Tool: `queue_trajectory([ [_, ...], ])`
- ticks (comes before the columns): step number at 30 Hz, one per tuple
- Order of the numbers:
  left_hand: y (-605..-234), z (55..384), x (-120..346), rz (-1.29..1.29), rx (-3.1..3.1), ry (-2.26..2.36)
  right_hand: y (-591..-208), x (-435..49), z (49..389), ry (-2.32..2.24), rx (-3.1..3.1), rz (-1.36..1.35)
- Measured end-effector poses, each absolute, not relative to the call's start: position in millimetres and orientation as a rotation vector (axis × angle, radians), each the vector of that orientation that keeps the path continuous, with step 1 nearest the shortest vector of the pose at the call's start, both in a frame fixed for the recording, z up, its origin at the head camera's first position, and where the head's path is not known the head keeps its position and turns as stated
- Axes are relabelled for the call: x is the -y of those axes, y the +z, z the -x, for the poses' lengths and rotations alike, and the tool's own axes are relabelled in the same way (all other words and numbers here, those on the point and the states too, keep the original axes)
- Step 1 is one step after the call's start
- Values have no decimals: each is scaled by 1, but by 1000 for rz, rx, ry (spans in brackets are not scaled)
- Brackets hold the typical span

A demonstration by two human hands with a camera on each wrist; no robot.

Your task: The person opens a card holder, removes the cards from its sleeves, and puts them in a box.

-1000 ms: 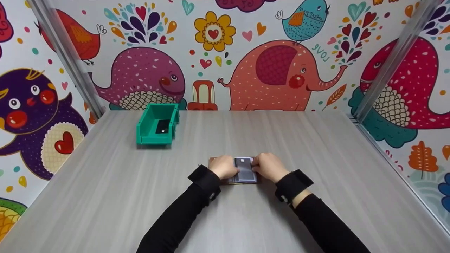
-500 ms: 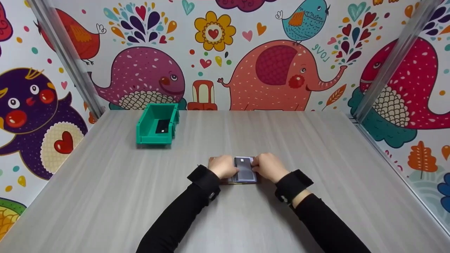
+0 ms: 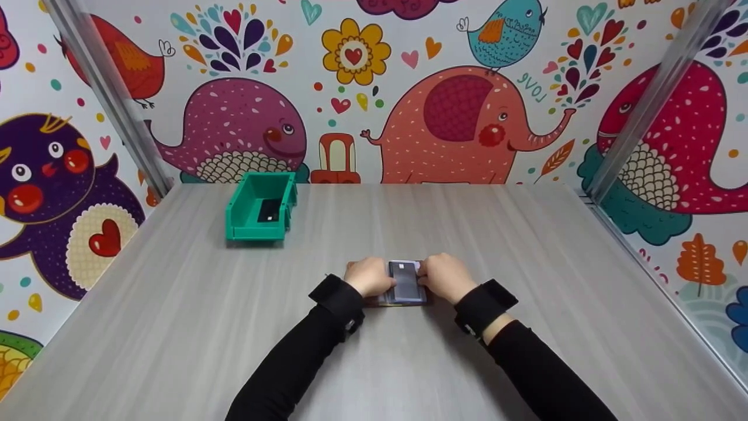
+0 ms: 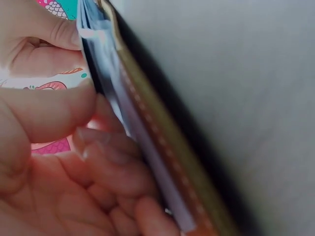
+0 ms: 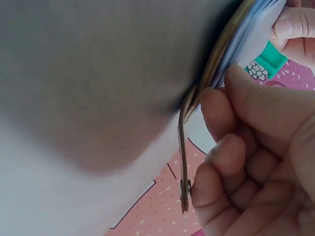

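Note:
A brown card holder point(image 4: 160, 137) with clear plastic sleeves lies opened out at the middle of the table. A dark card point(image 3: 404, 280) with a pale chip shows in the sleeve that faces up. My left hand point(image 3: 369, 278) covers the left half of the holder, its thumb and fingertip pinching the sleeves at the card's left edge. At the right edge, thumb and forefinger of my right hand point(image 3: 447, 278) pinch the sleeves. From the holder's cover a narrow strap with a snap point(image 5: 183, 162) sticks out beside the curled right fingers.
A green bin point(image 3: 256, 233) stands at the back left of the table point(image 3: 497, 234), and a black card point(image 3: 269, 210) lies in it. Walls printed with cartoon animals border the back and sides. Metal posts point(image 3: 660, 99) stand at the back corners.

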State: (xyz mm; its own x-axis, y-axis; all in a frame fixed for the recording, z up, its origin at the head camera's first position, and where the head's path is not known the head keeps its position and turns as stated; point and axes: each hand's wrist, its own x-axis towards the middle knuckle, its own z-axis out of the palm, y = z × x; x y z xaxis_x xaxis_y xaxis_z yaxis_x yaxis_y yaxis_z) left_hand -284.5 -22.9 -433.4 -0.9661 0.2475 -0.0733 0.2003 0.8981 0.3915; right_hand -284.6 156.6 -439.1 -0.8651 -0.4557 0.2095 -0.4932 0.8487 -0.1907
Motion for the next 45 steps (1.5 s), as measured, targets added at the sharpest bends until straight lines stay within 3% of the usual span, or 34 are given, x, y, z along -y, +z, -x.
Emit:
queue_trajectory([
  [19,-432,287,30,-345,-2889,674,-440,-154,284,299,2878,-713],
  [45,-431,297,67,-157,-2626,1064,-439,-156,285,311,2830,-785],
])
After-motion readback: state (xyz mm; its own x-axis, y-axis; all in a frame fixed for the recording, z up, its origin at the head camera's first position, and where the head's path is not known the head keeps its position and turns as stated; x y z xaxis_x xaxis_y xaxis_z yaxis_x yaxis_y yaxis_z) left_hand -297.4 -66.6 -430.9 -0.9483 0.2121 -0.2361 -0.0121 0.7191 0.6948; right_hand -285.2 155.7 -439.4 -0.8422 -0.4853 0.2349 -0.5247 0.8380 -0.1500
